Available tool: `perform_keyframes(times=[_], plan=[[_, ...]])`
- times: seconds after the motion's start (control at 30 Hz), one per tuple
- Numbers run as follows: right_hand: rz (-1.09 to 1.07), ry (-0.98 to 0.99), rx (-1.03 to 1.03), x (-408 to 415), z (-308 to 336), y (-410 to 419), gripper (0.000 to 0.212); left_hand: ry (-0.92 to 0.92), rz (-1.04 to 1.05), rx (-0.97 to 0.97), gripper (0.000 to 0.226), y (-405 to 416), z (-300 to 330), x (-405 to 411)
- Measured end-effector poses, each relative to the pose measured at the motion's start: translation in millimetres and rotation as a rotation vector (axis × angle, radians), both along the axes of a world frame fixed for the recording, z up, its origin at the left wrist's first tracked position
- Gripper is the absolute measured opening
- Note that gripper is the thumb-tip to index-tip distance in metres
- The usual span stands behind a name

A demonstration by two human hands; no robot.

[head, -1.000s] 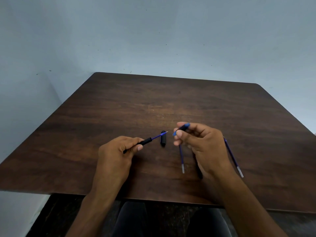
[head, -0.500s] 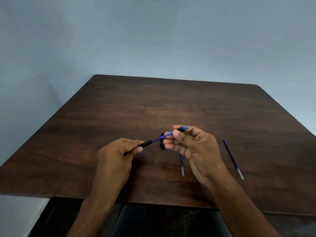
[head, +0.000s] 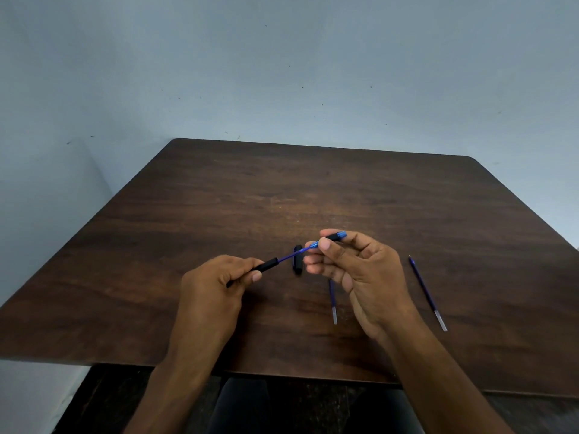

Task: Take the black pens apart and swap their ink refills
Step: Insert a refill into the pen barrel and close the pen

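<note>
My left hand (head: 216,288) grips a black pen barrel (head: 264,265) with a blue ink refill (head: 291,255) sticking out of its front end. My right hand (head: 360,275) pinches a black tip section with a blue end (head: 335,237) between thumb and forefinger; the refill's point meets this piece. A black pen cap (head: 297,260) lies on the table just behind the refill. Two loose refills rest on the table: one (head: 332,300) partly under my right hand, another (head: 427,292) further right.
The dark wooden table (head: 313,198) stands in a corner of pale blue walls. Its near edge runs just above my lap, and the dark floor shows below it.
My right hand has moved left and brought the tip section onto the point of the refill. The left hand has barely shifted. The rightmost loose refill is uncovered now.
</note>
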State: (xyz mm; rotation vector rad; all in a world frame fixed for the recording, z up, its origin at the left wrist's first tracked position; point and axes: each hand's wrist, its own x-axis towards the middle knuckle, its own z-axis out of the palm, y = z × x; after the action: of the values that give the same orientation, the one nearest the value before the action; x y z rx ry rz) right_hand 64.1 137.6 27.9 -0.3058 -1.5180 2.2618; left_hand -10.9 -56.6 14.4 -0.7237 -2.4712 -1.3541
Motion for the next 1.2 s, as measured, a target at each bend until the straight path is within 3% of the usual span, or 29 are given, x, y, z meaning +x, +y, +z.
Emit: perform_keyframes(times=[0.5, 0.63, 0.83, 1.0, 1.2], plan=[[-0.035, -0.004, 0.028, 3.8, 10.0, 5.8, 0.029, -0.015, 0.002, 0.001, 0.024, -3.6, -2.1, 1.5], [-0.095, -0.07, 0.159, 4.2, 4.3, 9.3, 0.019, -0.002, 0.005, 0.006, 0.024, -4.3, -2.6, -0.9], [-0.103, -0.105, 0.358, 3.0, -7.2, 10.4, 0.028, -0.007, 0.002, -0.005, 0.024, -2.7, -3.5, -3.2], [-0.071, -0.08, 0.295, 3.7, -9.1, 12.6, 0.013, -0.007, 0.002, -0.019, 0.023, -3.1, -1.8, -2.4], [-0.055, -0.082, 0.206, -0.7, -7.0, 12.8, 0.011, -0.007, -0.005, -0.022, 0.022, -0.9, 1.9, 0.5]])
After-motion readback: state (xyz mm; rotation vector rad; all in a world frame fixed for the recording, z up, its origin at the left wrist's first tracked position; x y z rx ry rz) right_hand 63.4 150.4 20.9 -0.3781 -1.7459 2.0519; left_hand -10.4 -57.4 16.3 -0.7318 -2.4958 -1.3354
